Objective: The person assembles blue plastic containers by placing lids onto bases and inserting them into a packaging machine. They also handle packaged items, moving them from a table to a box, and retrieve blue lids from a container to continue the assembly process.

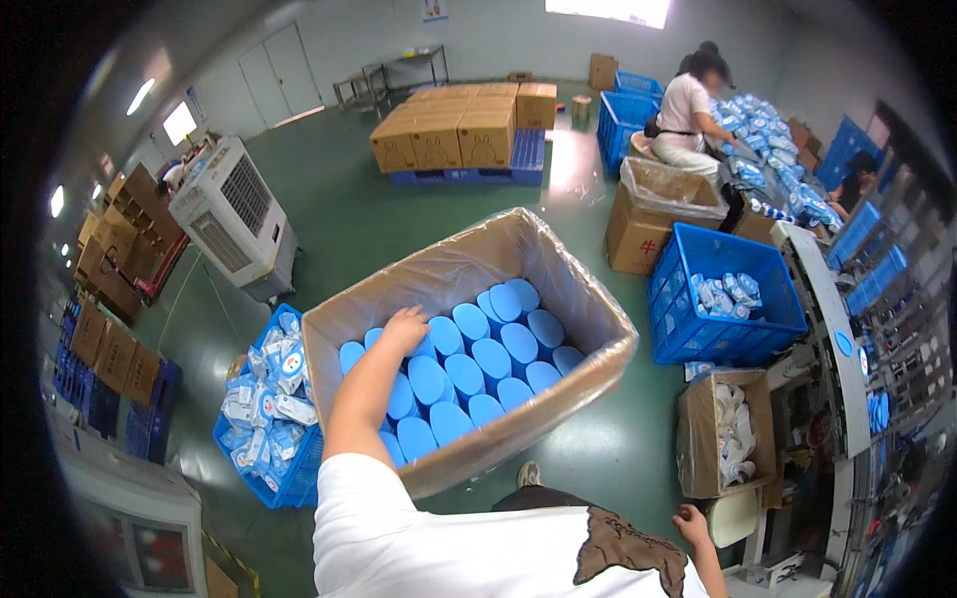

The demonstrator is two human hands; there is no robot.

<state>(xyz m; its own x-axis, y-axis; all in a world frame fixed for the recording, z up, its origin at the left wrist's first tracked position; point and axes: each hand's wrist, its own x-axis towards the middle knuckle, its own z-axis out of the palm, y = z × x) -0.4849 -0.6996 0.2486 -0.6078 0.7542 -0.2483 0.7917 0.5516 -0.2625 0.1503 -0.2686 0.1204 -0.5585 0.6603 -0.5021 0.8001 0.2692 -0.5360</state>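
Note:
A large cardboard box [478, 468] lined with clear plastic stands before me, holding several rows of upright containers with blue oval tops [464, 375]. My left hand [405, 330] reaches into the box at its far left, with fingers curved over one blue-topped container [425, 346]. The thumb and the container's sides are hidden from view. Down at my right side hangs my right hand [690, 524], its fingers loosely curled and nothing visible in them. It is nearest a pale stool seat [734, 518] and a carton of white items [733, 435].
Left of the box, a blue crate [289, 490] is heaped with blue-and-white packets. Another blue crate [670, 334] stands to the right, beside machinery. Farther off are an air cooler [231, 217], stacked cartons [454, 130] on a pallet, and a seated person [688, 120] at a packet-covered table.

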